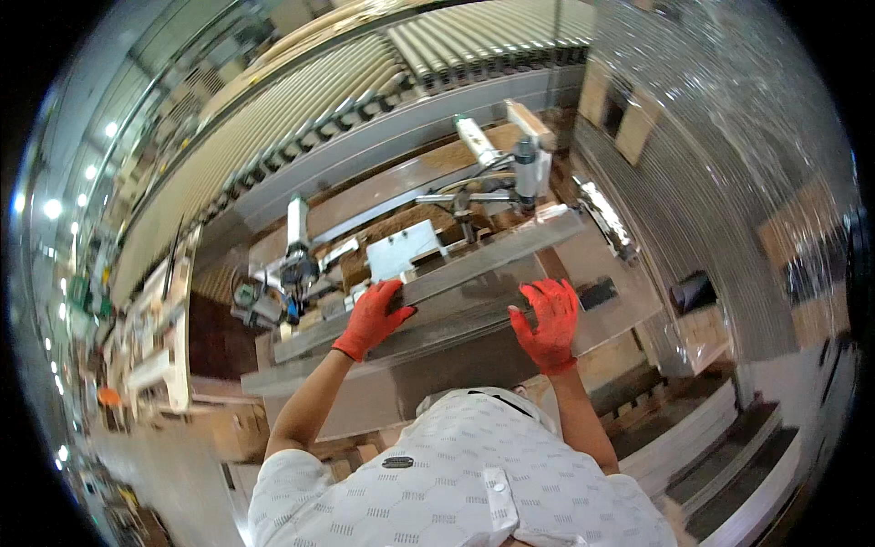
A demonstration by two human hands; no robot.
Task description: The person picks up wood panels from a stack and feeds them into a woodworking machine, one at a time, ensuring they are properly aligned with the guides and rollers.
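My left hand, in a red glove with dark fingertips, has its thumb apart from its fingers. It lies at the near edge of a long grey strip on the machine bench. My right hand, gloved alike, has its fingers spread above the bench. Between the hands run more long, thin grey-brown strips, parallel to the first. Whether either palm touches them cannot be made out. Beyond the left hand, a pale plate sits among the machine parts. Neither hand visibly grips anything.
Machine heads with white cylinders and a grey upright cylinder stand past the strips. Farther back is a roller conveyor. At the right rises a film-wrapped stack of thin boards. Wooden frames stand at the left.
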